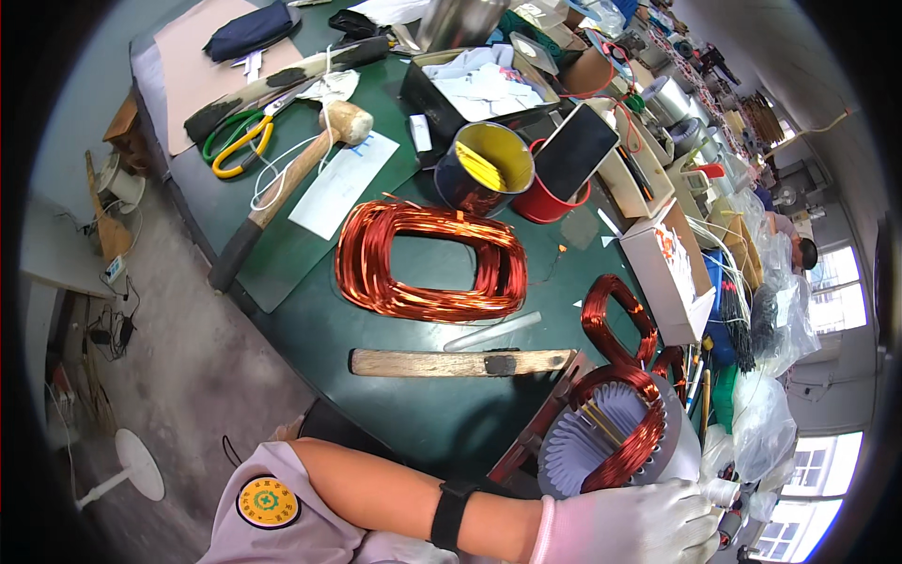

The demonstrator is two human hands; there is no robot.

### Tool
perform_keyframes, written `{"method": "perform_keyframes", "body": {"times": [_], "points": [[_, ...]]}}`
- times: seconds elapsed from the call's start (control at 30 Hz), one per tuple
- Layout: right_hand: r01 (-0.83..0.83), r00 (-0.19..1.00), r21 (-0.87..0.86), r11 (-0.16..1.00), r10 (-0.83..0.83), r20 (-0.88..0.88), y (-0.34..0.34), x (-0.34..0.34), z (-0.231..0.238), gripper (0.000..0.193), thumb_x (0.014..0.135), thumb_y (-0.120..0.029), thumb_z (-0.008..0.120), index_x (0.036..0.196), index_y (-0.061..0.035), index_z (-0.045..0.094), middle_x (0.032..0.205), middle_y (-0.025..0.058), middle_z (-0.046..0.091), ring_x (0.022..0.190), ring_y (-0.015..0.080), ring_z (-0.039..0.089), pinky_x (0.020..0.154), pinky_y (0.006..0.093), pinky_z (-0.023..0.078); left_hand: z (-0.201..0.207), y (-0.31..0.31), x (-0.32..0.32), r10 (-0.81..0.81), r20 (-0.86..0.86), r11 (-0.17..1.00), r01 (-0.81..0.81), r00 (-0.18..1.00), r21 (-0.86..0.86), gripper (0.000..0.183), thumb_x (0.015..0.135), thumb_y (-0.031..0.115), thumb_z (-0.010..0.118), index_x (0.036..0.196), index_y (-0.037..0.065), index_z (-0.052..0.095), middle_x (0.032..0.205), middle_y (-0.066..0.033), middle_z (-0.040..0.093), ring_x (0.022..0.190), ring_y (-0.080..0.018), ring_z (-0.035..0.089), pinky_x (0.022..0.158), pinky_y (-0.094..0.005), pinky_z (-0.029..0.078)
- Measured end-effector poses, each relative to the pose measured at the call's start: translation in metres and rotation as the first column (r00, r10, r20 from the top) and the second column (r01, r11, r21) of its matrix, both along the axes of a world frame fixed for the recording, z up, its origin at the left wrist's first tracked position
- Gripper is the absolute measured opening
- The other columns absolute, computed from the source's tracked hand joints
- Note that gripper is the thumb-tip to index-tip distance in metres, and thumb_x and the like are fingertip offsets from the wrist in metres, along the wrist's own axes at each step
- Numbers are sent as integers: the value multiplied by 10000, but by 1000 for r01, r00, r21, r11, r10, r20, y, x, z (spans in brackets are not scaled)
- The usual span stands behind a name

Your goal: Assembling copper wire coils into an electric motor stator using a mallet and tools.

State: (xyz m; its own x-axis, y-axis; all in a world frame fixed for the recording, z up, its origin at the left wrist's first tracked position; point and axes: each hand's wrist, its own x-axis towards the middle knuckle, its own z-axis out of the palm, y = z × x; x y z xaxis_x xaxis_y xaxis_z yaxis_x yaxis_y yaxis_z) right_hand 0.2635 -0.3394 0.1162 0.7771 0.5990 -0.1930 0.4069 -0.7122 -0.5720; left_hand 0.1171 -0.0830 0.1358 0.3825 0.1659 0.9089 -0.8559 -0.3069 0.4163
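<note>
My left hand (639, 522), in a white glove, lies against the near edge of a grey motor stator (691, 442). Its fingers bend down over the stator's outer side, and their tips are hidden. Red-brown copper wire coils (644, 442) sit partly in the stator's slots, among pale slot liners (573, 446). Another coil loop (601, 324) stands up beyond the stator. My right hand does not show clearly; a bit of whitish cloth (404, 548) below my left forearm cannot be made out. A large oblong copper coil bundle (371, 287) lies on the green table.
Left of the stator lie a wooden strip (423, 364) and a translucent stick (493, 332). Farther off are a mallet (282, 193), scissors (246, 150), a tin with yellow strips (460, 202), a red bowl holding a phone (575, 150), and a white box (672, 282).
</note>
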Motion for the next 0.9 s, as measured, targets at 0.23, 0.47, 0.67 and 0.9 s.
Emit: {"method": "perform_keyframes", "body": {"times": [0.23,0.47,0.67,0.9], "points": [[56,998,138,989,-55,-14,2,-15,6,278,799,-90,723,1071,-34,710,972,208,686,837,394,672,737,406,529,10,4,-3,-82,-30,996,81,996,-22,230,913,176,620,1081,42,704,1188,-121,702,1048,-278,667,899,-393,524],[-93,841,-80,992,122,528,10,-65,40,351,777,-22,674,1125,10,690,1034,195,668,922,395,647,819,439,520,9,64,-39,64,-340,956,41,938,291,367,820,105,692,1184,56,695,1166,-101,715,1015,-311,685,892,-451,546],[11,739,81,997,-63,671,-28,-87,43,332,728,-21,702,1059,4,680,1069,178,664,1004,375,635,863,450,506,-14,196,29,712,-399,668,-381,578,639,241,913,117,626,1104,-5,709,1064,-193,699,1039,-381,661,939,-465,529],[-17,750,153,988,-88,655,-36,-93,43,308,746,-124,771,1037,-32,734,1057,161,691,1000,369,651,868,452,531,-49,286,67,989,-65,91,-199,135,976,172,854,217,684,882,81,786,908,-163,746,904,-350,729,833,-469,578]]}}
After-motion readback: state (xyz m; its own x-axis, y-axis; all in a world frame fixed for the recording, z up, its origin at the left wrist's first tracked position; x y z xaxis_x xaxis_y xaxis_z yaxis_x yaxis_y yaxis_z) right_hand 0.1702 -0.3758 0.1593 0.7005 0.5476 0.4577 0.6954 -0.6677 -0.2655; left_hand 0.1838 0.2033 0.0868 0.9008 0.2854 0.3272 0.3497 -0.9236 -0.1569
